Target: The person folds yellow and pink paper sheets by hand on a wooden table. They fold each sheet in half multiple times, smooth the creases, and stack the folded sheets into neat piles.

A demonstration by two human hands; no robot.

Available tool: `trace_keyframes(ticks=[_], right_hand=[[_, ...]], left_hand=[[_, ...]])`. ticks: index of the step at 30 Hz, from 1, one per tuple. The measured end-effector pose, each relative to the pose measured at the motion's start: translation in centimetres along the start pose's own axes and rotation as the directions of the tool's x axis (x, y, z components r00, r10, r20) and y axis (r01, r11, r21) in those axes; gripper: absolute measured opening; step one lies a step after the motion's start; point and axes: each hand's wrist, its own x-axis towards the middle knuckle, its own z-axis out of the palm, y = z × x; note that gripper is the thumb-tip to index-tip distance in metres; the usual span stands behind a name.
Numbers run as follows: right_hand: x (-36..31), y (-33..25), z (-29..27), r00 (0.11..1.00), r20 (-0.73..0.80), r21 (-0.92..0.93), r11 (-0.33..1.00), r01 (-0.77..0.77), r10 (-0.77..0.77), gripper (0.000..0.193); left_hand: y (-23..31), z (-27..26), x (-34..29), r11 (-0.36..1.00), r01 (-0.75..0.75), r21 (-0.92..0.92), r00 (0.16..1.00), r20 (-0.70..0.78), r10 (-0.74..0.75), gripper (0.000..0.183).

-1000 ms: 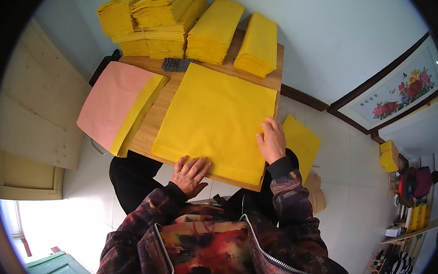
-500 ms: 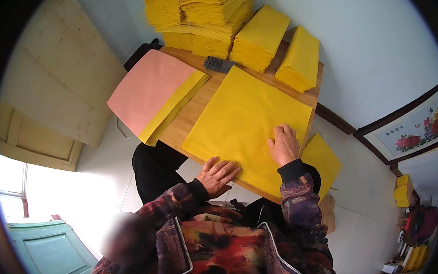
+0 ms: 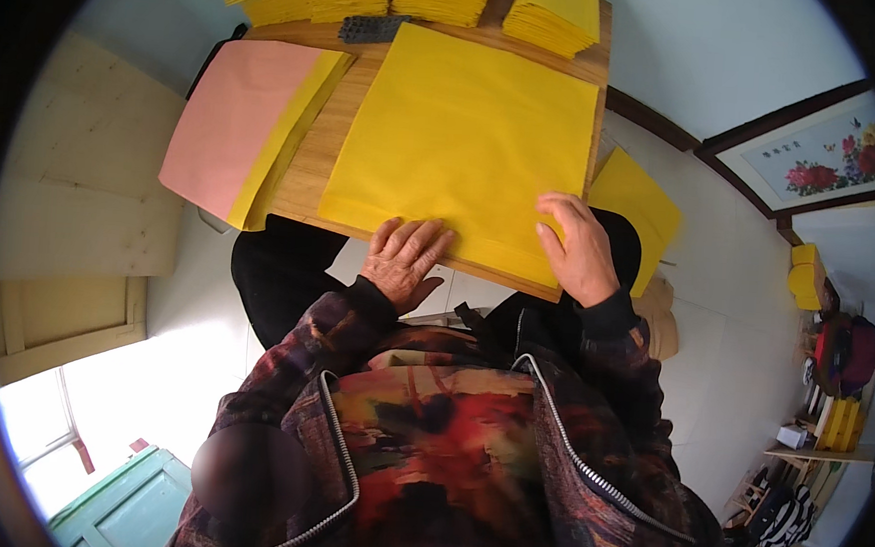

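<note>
A large yellow sheet (image 3: 465,145) that looks like paper lies flat on the wooden table. Over its near edge, left of the middle, rest the outstretched fingers of my left hand (image 3: 406,260); the thumb is lower, off the table edge. My right hand (image 3: 581,247) is at the sheet's right side, close to the near right corner. Its fingers are lightly bent, the thumb stands apart from them, and nothing shows in its grasp. Left of the sheet, a pink sheet (image 3: 237,111) with a yellow strip along its right side overhangs the table's left end.
Stacks of folded yellow paper (image 3: 553,18) line the far side of the table (image 3: 309,165). A dark grey textured object (image 3: 372,29) lies by the sheet's far left corner. Another yellow piece (image 3: 637,211) sits lower, right of the table. A framed flower picture (image 3: 825,157) leans at the right.
The view has tilted, so the table appears higher in the picture. My right hand has moved over the sheet toward its near right corner. My left hand remains at the near edge.
</note>
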Motion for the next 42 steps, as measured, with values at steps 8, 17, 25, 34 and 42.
trace_keyframes(ticks=[8, 17, 25, 34, 42], right_hand=[[-4.1, 1.8, -1.2, 0.936, -0.233, 0.256, 0.946, -0.201, 0.263, 0.012], [-3.7, -0.2, 0.1, 0.993, -0.105, -0.085, 0.995, -0.057, 0.048, 0.02], [-4.7, 0.6, 0.2, 0.973, -0.199, -0.105, 0.985, -0.139, 0.116, 0.019], [-6.4, 1.6, 1.3, 0.936, -0.197, 0.015, 0.955, -0.296, 0.293, 0.019], [-6.3, 1.7, 1.4, 0.934, -0.209, -0.008, 0.955, -0.298, 0.29, 0.02]], left_hand=[[-0.3, -3.0, 0.7, 0.999, 0.025, -0.034, 0.999, 0.043, -0.023, 0.078], [-7.4, -6.1, 1.5, 0.99, 0.123, 0.066, 0.963, 0.234, -0.135, 0.083], [-9.4, -6.8, 1.3, 0.988, 0.129, -0.079, 0.957, 0.271, -0.104, 0.094], [-10.7, -5.0, 0.6, 0.975, 0.17, -0.14, 0.977, 0.154, -0.148, 0.097], [-10.7, -4.8, 0.3, 0.96, 0.187, -0.209, 0.982, 0.078, -0.174, 0.081]])
